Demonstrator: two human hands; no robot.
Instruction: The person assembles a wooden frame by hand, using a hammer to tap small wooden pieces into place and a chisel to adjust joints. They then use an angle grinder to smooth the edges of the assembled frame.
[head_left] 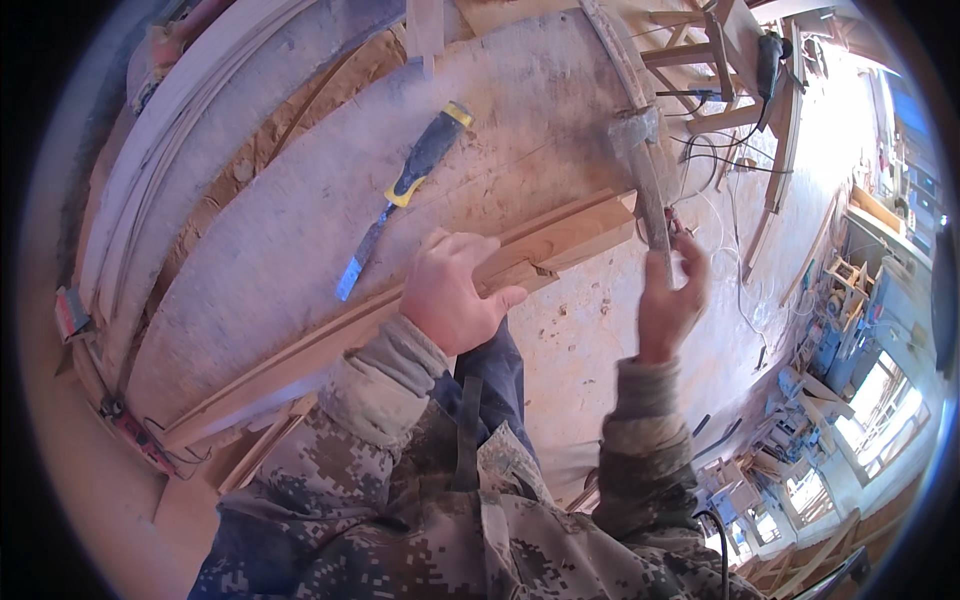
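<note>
A long wooden beam (pixel 560 235) lies slantwise along the near edge of the workbench, with a notch cut near its right end. My left hand (pixel 450 292) grips the beam left of that notch, fingers curled over the top and thumb stretched along the near side. In my right hand (pixel 672 300), raised off the beam's right end, is a hammer (pixel 655 195) held by its wooden handle. Its blurred head points up and away from me. Beyond my left hand, a chisel (pixel 425 155) with a black and yellow handle rests on the bench, blade toward me.
The worn workbench (pixel 300 220) carries a stack of long curved-looking boards (pixel 190 130) at its far left. A red power tool (pixel 135 440) sits at the left. Wooden frames (pixel 720 60), a dark corded tool (pixel 770 65) and loose cables stand at the far right.
</note>
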